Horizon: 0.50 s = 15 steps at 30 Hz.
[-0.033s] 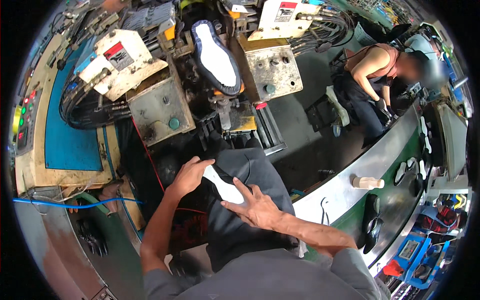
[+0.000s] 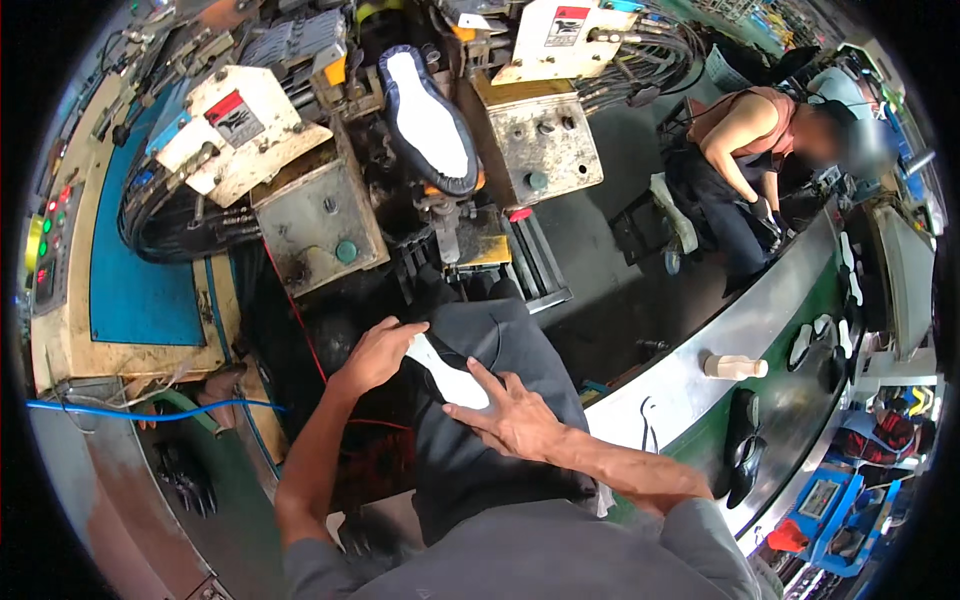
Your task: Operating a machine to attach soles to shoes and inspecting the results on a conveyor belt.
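Note:
Over my dark trousers I hold a black shoe upper with a white insole point(image 2: 447, 377) facing up. My left hand point(image 2: 378, 356) closes on its far, narrower end. My right hand point(image 2: 517, 417) grips the near end, its thumb and fingers spread around the edge. The palms hide part of the upper, so whether a last is inside I cannot tell. Ahead of my knees, another dark shoe with a white insole point(image 2: 430, 125) sits sole up in the machine.
Machine boxes with knobs, left point(image 2: 325, 230) and right point(image 2: 545, 140), flank the mounted shoe. To the right runs a conveyor with a metal edge point(image 2: 690, 370), a pale bottle point(image 2: 735, 367) and black shoes point(image 2: 742, 445). A co-worker point(image 2: 745, 135) sits beyond. Black gloves point(image 2: 185, 478) lie at lower left.

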Each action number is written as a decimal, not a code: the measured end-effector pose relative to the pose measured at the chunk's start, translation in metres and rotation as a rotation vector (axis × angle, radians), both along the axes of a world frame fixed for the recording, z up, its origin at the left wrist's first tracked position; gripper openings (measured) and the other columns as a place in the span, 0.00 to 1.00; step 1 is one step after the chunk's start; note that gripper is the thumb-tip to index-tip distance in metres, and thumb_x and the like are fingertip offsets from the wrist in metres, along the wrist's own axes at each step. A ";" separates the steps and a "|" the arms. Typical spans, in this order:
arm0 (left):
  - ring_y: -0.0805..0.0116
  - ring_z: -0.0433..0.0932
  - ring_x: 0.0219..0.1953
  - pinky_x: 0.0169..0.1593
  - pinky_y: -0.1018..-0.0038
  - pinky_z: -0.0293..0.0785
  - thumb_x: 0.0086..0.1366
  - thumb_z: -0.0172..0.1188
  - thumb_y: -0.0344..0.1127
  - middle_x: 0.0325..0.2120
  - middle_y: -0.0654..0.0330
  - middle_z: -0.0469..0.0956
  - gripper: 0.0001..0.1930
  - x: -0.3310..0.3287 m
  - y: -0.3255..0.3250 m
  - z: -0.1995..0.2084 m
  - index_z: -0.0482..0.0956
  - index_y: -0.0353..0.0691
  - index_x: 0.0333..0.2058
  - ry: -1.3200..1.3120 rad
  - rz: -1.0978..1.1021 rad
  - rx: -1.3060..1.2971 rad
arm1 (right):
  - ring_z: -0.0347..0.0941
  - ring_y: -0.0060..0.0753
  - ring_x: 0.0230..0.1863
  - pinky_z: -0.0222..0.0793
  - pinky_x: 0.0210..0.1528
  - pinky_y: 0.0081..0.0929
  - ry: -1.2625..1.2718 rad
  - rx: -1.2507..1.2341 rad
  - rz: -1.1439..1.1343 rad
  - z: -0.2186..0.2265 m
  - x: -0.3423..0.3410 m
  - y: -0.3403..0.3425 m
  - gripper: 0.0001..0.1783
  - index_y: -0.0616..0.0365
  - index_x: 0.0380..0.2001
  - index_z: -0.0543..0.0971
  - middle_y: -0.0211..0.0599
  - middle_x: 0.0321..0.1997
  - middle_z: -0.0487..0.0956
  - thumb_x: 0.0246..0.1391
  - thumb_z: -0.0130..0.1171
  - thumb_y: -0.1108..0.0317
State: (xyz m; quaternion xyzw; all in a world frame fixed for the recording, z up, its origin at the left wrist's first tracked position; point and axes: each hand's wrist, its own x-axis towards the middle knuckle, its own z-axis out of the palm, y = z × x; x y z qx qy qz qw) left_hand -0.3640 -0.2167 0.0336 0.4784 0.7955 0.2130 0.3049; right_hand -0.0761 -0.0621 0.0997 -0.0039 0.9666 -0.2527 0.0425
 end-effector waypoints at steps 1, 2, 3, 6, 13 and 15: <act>0.41 0.83 0.54 0.57 0.56 0.80 0.77 0.59 0.29 0.53 0.41 0.83 0.20 -0.009 0.003 0.000 0.81 0.38 0.65 -0.108 -0.053 0.095 | 0.76 0.71 0.59 0.87 0.51 0.52 -0.013 -0.073 -0.056 0.003 0.002 0.003 0.39 0.22 0.71 0.79 0.68 0.82 0.58 0.57 0.74 0.65; 0.43 0.84 0.57 0.60 0.58 0.80 0.78 0.60 0.31 0.57 0.43 0.83 0.21 -0.016 0.007 -0.001 0.80 0.37 0.66 -0.218 -0.106 0.188 | 0.76 0.70 0.60 0.86 0.53 0.53 -0.027 -0.147 -0.111 0.006 0.005 0.006 0.39 0.24 0.70 0.80 0.68 0.82 0.59 0.56 0.75 0.66; 0.51 0.82 0.65 0.69 0.62 0.75 0.78 0.62 0.33 0.64 0.45 0.81 0.21 -0.024 0.018 -0.005 0.79 0.34 0.66 -0.257 0.025 0.288 | 0.76 0.70 0.60 0.86 0.53 0.53 -0.026 -0.144 -0.115 0.009 0.010 0.010 0.39 0.24 0.70 0.80 0.68 0.82 0.59 0.56 0.75 0.66; 0.55 0.76 0.70 0.74 0.60 0.68 0.81 0.61 0.47 0.66 0.45 0.79 0.33 -0.080 0.101 0.029 0.68 0.35 0.75 -0.313 0.499 0.648 | 0.74 0.71 0.66 0.78 0.64 0.57 0.205 -0.099 -0.415 0.020 0.024 0.029 0.36 0.35 0.65 0.86 0.71 0.80 0.62 0.50 0.79 0.67; 0.60 0.86 0.48 0.58 0.61 0.84 0.73 0.72 0.45 0.48 0.57 0.87 0.22 -0.144 0.230 0.128 0.81 0.40 0.58 -1.282 0.702 0.724 | 0.74 0.68 0.63 0.83 0.58 0.53 0.416 0.237 -0.436 0.098 -0.041 0.110 0.41 0.30 0.69 0.82 0.69 0.81 0.59 0.50 0.78 0.67; 0.58 0.87 0.51 0.57 0.57 0.86 0.75 0.67 0.40 0.50 0.51 0.85 0.25 -0.133 0.212 0.136 0.74 0.38 0.65 -1.272 0.611 0.774 | 0.74 0.68 0.63 0.84 0.57 0.53 0.477 0.297 -0.394 0.113 -0.080 0.127 0.41 0.26 0.70 0.81 0.67 0.82 0.59 0.51 0.77 0.66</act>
